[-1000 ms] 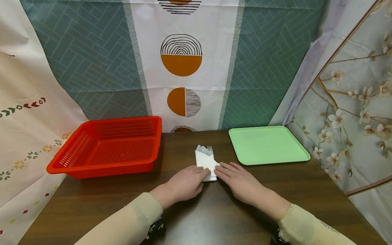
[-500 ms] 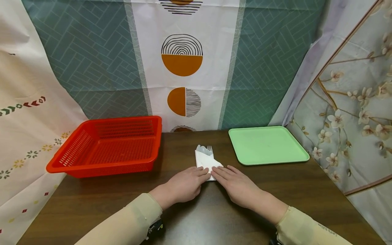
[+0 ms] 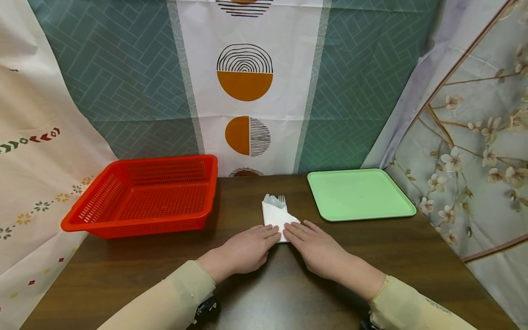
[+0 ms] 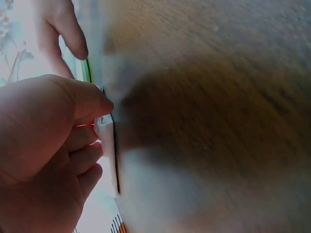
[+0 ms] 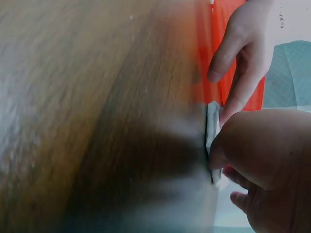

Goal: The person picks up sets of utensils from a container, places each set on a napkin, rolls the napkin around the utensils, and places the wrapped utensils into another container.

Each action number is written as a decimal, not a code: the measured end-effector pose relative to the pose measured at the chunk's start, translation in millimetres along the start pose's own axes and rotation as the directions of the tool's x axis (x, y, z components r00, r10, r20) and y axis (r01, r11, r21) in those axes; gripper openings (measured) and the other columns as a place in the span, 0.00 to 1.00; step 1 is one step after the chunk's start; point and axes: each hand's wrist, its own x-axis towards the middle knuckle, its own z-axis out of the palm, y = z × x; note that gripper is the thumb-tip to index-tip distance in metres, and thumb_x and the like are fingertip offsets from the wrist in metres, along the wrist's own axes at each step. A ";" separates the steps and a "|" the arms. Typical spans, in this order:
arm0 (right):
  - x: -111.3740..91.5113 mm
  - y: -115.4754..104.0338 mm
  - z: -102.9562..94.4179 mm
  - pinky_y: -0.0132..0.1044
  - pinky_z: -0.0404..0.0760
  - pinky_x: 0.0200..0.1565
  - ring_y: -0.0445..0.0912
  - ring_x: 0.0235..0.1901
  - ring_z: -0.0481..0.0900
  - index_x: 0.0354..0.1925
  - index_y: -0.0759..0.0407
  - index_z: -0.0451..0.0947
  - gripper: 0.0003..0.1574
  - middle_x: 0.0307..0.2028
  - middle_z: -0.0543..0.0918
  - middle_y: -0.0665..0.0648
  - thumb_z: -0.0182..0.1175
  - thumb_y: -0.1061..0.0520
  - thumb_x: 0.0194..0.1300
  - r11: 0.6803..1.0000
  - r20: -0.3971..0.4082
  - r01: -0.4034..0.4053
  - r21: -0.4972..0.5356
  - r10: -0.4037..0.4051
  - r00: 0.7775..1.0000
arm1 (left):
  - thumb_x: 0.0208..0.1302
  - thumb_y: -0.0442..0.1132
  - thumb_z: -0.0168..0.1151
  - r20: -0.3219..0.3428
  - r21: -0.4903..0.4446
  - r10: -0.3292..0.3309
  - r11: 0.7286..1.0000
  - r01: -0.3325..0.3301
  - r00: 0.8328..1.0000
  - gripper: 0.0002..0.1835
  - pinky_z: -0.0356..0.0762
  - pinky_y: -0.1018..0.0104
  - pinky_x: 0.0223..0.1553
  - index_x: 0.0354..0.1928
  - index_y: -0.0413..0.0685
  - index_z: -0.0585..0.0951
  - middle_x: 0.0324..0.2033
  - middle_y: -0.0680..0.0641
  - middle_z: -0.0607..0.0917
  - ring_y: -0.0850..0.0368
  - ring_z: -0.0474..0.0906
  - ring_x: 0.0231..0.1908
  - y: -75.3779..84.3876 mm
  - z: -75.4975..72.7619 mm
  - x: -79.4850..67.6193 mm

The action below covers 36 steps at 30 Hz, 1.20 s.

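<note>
2 hands [image 3: 249, 248] touch 1 napkin [image 3: 274, 216].

The napkin [image 3: 274, 215] was plain white, and the cutlery [image 3: 274, 201] in it pale grey. The basket [image 3: 136, 224] was bright orange-red, patterned with rows of small holes; the tray [image 3: 360, 195] was plain light green. Dark brown grain streaked the tabletop [image 3: 264, 288]. The sleeves [image 3: 156, 300] were cream. The back cloth [image 3: 284, 91] had teal brick-patterned panels flanking a white band of ochre circles with black lines. The left cloth [image 3: 33, 169] was cream with yellow and green flowers; the right cloth [image 3: 474, 146] bore whitish blossoms on brown branches.
</note>
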 end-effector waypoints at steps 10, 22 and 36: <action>0.7 -4.0 0.5 0.56 0.71 0.75 0.56 0.76 0.75 0.77 0.67 0.73 0.37 0.76 0.77 0.64 0.65 0.68 0.72 1.000 0.006 0.008 -0.004 -0.008 1.000 | 0.83 0.39 0.60 0.032 -0.019 -0.017 1.000 0.018 0.999 0.29 0.63 0.54 0.79 0.81 0.41 0.72 0.80 0.42 0.73 0.47 0.68 0.80 5.7 -3.2 -13.1; -1.4 -5.0 1.7 0.56 0.70 0.76 0.57 0.76 0.74 0.77 0.68 0.72 0.38 0.76 0.75 0.65 0.66 0.68 0.73 0.999 0.020 0.008 0.032 -0.008 1.000 | 0.81 0.40 0.62 0.024 -0.028 -0.008 1.000 0.009 1.000 0.29 0.65 0.53 0.79 0.79 0.40 0.74 0.78 0.41 0.75 0.47 0.70 0.79 7.4 -7.5 -19.8; -1.4 -5.6 -1.1 0.55 0.70 0.76 0.56 0.76 0.74 0.75 0.66 0.76 0.34 0.75 0.77 0.64 0.65 0.69 0.73 1.000 0.017 0.027 -0.003 -0.027 1.000 | 0.79 0.41 0.68 -0.132 -0.386 -0.339 0.883 0.266 0.932 0.16 0.85 0.50 0.60 0.62 0.43 0.88 0.53 0.45 0.92 0.50 0.89 0.52 3.2 -10.3 -0.3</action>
